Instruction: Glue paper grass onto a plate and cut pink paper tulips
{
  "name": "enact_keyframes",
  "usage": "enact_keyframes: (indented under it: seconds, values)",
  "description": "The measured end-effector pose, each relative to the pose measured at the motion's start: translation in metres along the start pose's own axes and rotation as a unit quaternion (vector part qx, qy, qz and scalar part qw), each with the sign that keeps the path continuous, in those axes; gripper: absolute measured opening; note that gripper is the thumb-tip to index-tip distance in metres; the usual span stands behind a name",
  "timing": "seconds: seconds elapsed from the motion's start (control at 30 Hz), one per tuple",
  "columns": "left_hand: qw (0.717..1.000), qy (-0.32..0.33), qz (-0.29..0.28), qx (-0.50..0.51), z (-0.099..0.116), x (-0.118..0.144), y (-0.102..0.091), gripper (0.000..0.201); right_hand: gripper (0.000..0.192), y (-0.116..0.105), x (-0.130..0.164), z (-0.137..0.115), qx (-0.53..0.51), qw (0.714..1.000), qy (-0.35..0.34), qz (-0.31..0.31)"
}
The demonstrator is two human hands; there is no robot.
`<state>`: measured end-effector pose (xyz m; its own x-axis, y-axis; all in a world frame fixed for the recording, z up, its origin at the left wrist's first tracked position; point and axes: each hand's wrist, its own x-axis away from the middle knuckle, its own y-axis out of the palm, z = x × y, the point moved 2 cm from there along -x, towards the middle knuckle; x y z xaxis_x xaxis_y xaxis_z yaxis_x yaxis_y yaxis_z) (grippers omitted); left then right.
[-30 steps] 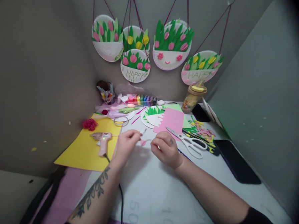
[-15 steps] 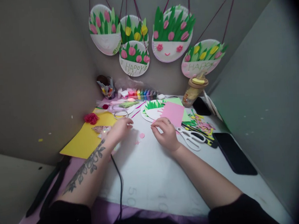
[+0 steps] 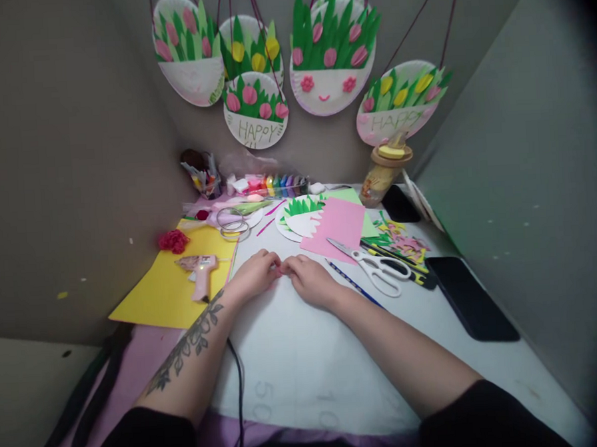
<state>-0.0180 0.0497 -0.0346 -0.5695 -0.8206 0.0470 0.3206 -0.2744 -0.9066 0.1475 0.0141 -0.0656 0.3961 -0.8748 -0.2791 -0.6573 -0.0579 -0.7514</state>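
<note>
- My left hand (image 3: 255,277) and right hand (image 3: 309,279) are down on the white table (image 3: 305,356), fingertips meeting at the middle.
- Between the fingertips I see a small pink piece (image 3: 279,271). Both hands look pinched on it, though most of it is hidden and I cannot tell its shape.
- Glue gun (image 3: 199,269) lies on the yellow sheet (image 3: 167,294), just left of my left hand, not touched. Its black cord (image 3: 239,380) runs down toward me beside my left forearm.
- Red pom-pom (image 3: 173,241) sits at the sheet's far left corner.
- Clear rings (image 3: 231,222) lie at the sheet's far edge.
- Scissors (image 3: 375,267), white handles, lie right of my right hand, apart from it, blades resting on the pink paper (image 3: 336,229).
- Blue pencil (image 3: 354,285) runs diagonally between my right hand and the scissors.
- Paper plate (image 3: 301,218) with green grass cutouts lies beyond the hands, partly under the pink paper.
- Paper scraps (image 3: 399,241), green, yellow and pink, are piled right of the scissors.
- Phone (image 3: 470,298), dark, lies flat near the right wall.
- Jar (image 3: 385,175) stands at the back right.
- Paint pots (image 3: 276,184) are in a row along the back wall, a cup of pens (image 3: 203,178) to their left.
- Five finished plates (image 3: 330,55) with paper tulips hang on the wall from red strings.
</note>
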Motion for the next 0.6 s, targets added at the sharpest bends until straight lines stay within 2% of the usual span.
enact_keyframes:
  seconds: [0.13, 0.43, 0.6]
  values:
    - [1.0, 0.005, 0.001, 0.013, -0.0032, 0.0013, 0.0007, 0.019, 0.029, 0.0003, 0.0004, -0.0002, 0.006, 1.0, 0.01, -0.016]
    - [0.999, 0.021, -0.041, -0.003, -0.0062, -0.0005, -0.0018, 0.015, 0.03, -0.0025, -0.0002, -0.0015, -0.01, 1.0, 0.011, -0.017]
    - [0.999, -0.007, -0.008, -0.035, -0.0069, 0.0051, -0.0041, 0.02, 0.03, -0.0014, 0.0002, 0.0015, -0.041, 0.999, 0.012, 0.002]
